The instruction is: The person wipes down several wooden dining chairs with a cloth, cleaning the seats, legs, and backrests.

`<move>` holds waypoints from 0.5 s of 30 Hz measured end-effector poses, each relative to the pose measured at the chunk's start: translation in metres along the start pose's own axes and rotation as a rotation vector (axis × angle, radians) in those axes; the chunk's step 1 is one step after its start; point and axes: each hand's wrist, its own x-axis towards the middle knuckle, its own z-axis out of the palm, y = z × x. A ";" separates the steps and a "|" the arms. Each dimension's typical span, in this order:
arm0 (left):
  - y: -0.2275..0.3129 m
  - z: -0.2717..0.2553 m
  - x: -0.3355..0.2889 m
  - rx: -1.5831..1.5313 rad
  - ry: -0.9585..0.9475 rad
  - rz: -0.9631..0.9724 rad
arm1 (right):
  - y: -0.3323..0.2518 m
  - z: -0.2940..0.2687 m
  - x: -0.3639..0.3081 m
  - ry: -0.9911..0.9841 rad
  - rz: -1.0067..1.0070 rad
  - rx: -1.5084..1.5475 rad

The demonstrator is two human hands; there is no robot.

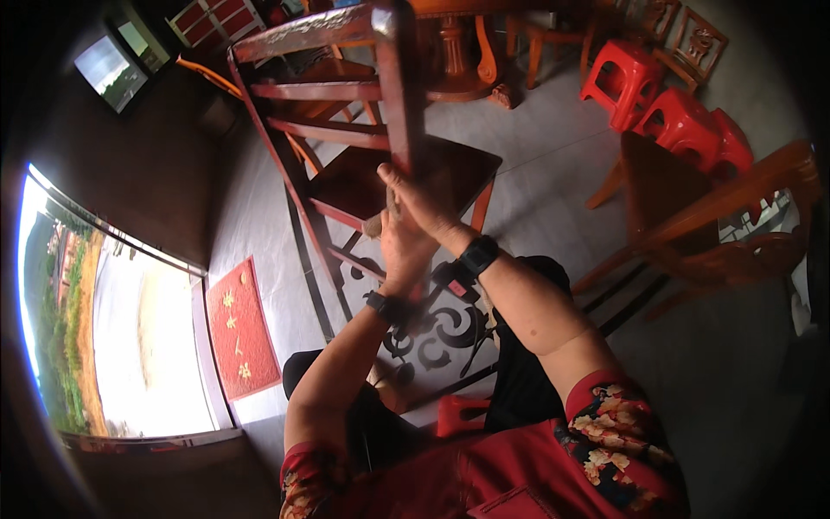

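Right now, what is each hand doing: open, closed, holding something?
Left hand: seemingly closed on a small brown thing.
Right hand: beside the left; grip cannot be told.

Left of the nearest chair (354, 177), mat (244, 333) beside doorway (138, 329); beyond, desk (452, 48); right, stools (679, 125) behind second chair (670, 195)

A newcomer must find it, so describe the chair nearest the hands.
From the bright doorway at left, go right past the red mat. Just beyond the right hand stands the slat-backed chair. Its darker, redder wood distinguishes it from the orange-brown chair at right.
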 end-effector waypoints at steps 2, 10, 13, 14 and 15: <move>-0.021 0.007 0.000 -0.445 -0.097 0.008 | 0.009 0.000 -0.003 -0.024 -0.006 -0.095; -0.059 -0.034 -0.044 -0.381 -0.258 -0.011 | 0.039 -0.075 0.022 -0.603 0.276 0.134; -0.069 -0.048 -0.060 -0.279 -0.239 0.070 | 0.051 -0.116 0.030 -0.135 0.264 -0.390; -0.070 -0.055 -0.063 -0.280 -0.208 0.073 | 0.056 -0.124 0.028 0.020 0.291 -0.651; -0.063 -0.056 -0.065 -0.305 -0.187 0.088 | 0.078 -0.149 0.029 0.021 0.329 -0.839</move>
